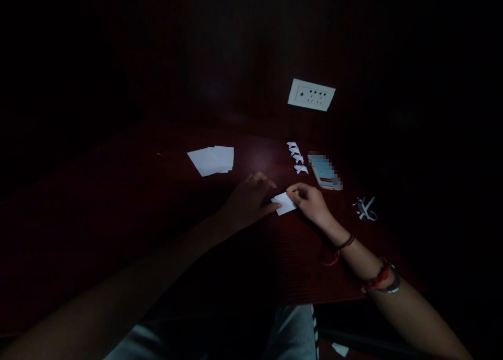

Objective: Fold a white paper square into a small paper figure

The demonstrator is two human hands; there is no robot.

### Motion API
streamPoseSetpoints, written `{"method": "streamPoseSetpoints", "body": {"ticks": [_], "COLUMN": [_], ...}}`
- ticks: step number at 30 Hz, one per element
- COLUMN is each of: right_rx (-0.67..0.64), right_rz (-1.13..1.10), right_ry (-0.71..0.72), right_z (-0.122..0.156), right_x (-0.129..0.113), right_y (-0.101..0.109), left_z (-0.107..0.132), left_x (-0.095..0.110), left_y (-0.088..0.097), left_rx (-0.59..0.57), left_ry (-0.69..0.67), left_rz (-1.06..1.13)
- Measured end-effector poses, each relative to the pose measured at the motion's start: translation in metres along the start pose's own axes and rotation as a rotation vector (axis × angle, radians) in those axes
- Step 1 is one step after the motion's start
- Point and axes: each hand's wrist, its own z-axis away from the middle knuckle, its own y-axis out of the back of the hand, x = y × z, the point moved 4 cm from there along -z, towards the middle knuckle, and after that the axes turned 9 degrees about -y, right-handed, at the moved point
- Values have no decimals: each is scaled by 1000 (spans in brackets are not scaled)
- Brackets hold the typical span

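A small folded piece of white paper [285,205] lies on the dark red table between my hands. My right hand [312,203] pinches its upper right edge with thumb and fingertips. From the other side, my left hand [249,198] reaches in, its thumb touching the paper's lower part while the curved fingers stay apart from the thumb. Just beyond my right hand, several small folded paper pieces [297,155] form a short row. A few overlapping white sheets [214,160] rest farther back, to the left.
A phone [325,172] with a blurred screen lies right of the folded pieces. Nearer on the right are curled white paper strips [365,209]. A power socket [312,95] is on the back wall. White paper [340,349] lies below the table's front edge.
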Motion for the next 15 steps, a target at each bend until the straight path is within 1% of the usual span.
{"method": "streamPoseSetpoints", "body": {"ticks": [2, 4, 6, 9, 12, 15], "right_rx": [-13, -64, -132, -227, -368, -427], "right_rz": [26, 60, 89, 119, 146, 169], "right_ry": [0, 39, 92, 188, 325, 418], "right_z": [-1, 0, 1, 3, 5, 6], "right_x": [2, 1, -1, -1, -1, -1], "right_y": [0, 0, 3, 10, 15, 17], "left_z": [3, 7, 10, 12, 10, 7], "left_x": [8, 13, 13, 10, 9, 10], "left_y": [-9, -20, -28, -29, -22, -15], "left_rx": [-127, -235, -281, -238, -204, -195], "left_ry": [-107, -190, -249, -301, -324, -308], "left_rz": [-32, -49, -67, -83, -79, -70]}}
